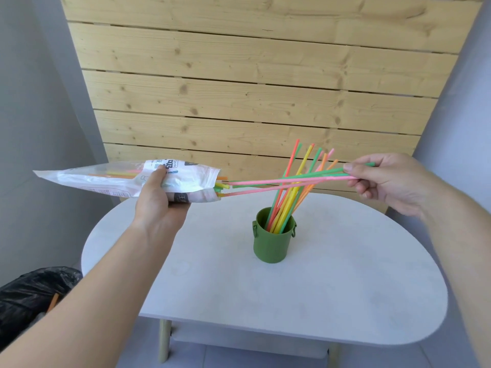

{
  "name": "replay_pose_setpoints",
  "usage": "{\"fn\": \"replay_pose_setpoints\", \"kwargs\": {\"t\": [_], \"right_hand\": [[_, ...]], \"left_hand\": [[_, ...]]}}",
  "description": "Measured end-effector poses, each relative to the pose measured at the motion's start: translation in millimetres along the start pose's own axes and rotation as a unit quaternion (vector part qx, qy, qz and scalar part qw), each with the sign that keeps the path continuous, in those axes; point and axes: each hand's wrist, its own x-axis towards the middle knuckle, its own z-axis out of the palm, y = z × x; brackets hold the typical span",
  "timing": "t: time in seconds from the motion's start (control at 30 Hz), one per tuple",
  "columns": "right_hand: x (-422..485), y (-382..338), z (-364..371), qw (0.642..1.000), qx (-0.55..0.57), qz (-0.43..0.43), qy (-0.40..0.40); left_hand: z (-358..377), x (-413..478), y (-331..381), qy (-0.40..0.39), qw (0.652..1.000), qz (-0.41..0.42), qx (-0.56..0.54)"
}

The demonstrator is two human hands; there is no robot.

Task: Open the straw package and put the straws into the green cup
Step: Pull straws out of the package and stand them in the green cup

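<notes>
Your left hand point(159, 200) grips the white-and-clear printed plastic straw package point(114, 179) from below. Its fingers curl round the middle, and the package is held level over the left edge of the white rounded table point(332, 293), mouth facing right. Your right hand point(388, 181) pinches the ends of a few thin pink and green plastic straws point(265, 181) between thumb and fingertips; their other ends sit at the package mouth. They cross above the small olive green cup point(271, 243), which stands upright mid-table holding leaning orange, yellow, green and pink straws point(288, 201). More straws lie inside the package. Black plastic bag point(29, 293) lower left.
</notes>
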Motion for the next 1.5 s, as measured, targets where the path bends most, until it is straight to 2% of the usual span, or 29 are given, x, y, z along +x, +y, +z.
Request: {"fn": "replay_pose_setpoints", "kwargs": {"t": [0.47,0.63,0.77,1.0,1.3,1.5], "right_hand": [[-21.5,13.5,-50.9,0.995,-0.069,0.02,0.063],[-24.0,10.0,-49.4,0.992,-0.108,0.023,0.059],[-25.4,3.1,-47.0,0.989,-0.14,0.035,0.024],[-20.3,2.0,-38.8,0.985,-0.165,0.036,0.029],[4.1,-8.1,-12.1,0.988,-0.148,-0.005,0.046],[18.7,-11.1,30.4,0.988,-0.084,-0.095,0.082]], "left_hand": [[6.0,-12.4,-26.7,-0.036,0.998,-0.027,0.043],[9.1,-16.6,-29.1,-0.035,0.998,-0.025,0.051],[8.0,-16.1,-28.1,-0.038,0.998,-0.026,0.053],[7.8,-16.4,-28.8,-0.034,0.998,-0.027,0.056],[5.1,-13.4,-28.1,-0.041,0.997,-0.023,0.062],[1.0,-8.5,-26.2,-0.039,0.997,-0.018,0.057]]}}
